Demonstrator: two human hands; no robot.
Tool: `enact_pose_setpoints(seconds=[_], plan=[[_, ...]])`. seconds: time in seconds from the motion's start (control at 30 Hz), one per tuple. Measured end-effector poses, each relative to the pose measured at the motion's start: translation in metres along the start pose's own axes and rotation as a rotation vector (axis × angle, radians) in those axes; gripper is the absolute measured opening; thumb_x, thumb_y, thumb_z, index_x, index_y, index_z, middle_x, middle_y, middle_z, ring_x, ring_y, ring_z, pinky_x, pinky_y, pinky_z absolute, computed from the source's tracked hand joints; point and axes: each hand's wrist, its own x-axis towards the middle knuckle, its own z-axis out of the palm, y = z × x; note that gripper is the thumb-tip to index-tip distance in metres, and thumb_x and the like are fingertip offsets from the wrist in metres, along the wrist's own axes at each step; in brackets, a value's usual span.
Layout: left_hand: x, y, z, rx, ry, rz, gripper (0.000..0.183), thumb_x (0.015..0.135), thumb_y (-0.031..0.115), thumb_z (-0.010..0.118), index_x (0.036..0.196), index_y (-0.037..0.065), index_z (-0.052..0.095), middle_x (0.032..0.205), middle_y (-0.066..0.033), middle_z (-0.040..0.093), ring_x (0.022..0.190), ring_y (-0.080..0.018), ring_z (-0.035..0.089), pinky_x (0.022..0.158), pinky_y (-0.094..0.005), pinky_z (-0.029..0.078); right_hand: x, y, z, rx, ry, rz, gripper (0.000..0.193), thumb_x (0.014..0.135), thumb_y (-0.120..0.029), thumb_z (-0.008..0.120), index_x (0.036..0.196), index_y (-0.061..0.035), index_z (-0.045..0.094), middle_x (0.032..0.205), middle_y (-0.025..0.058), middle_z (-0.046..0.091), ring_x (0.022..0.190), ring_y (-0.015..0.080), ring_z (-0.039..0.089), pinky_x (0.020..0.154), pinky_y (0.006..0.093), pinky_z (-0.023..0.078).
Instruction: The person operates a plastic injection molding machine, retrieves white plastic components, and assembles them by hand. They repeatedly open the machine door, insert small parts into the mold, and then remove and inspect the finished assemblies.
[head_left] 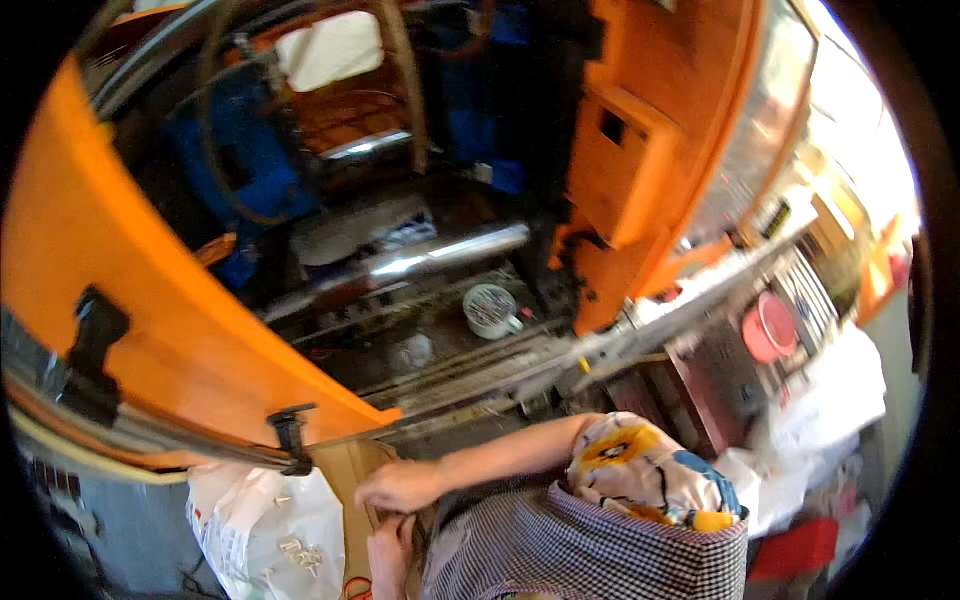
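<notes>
My right hand (403,486) reaches left across my body, its fingers bent and drawn together above a brown cardboard surface (345,465). Just below it is my left hand (390,548), also with closed fingers, close to the right one. Whatever either hand holds is too small or hidden to make out. Beside them, on the left, lies a white plastic bag (225,510) with a small pile of pale, screw-like pieces (300,556) on top. A pair of scissors with red handles (357,588) shows at the lower edge, near my left hand.
Ahead is a machine with an open orange door (220,340) on the left and an orange panel (625,165) on the right. Inside stands a white mug (491,311) full of small parts, below a shiny metal bar (450,252). To the right is a pink bucket (769,327).
</notes>
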Motion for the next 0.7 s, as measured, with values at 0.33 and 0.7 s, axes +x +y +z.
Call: enact_pose_setpoints(seconds=[0.33, 0.7], plan=[[0.092, 0.109, 0.015, -0.002, -0.359, 0.428, 0.021, 0.084, 0.018, 0.059, 0.089, -0.002, 0.061, 0.085, -0.0208, 0.061, 0.077, -0.0372, 0.06, 0.066, -0.0413, 0.049, -0.167, 0.026, -0.136, -0.495, 0.842, 0.491, 0.012, 0.074, -0.003, 0.058, 0.085, -0.0009, 0.061, 0.083, 0.0183, 0.06, 0.079, 0.0355, 0.059, 0.07, 0.041, 0.049], [0.126, 0.141, 0.027, 0.075, -0.383, 0.39, 0.025, 0.084, 0.02, 0.059, 0.095, -0.003, 0.061, 0.095, -0.0194, 0.063, 0.088, -0.0354, 0.06, 0.076, -0.039, 0.049, -0.129, 0.099, -0.23, -0.884, 0.247, 0.903, 0.041, 0.074, 0.0, 0.06, 0.114, -0.0027, 0.05, 0.118, 0.0234, 0.047, 0.107, 0.0371, 0.053, 0.074, 0.0408, 0.053]])
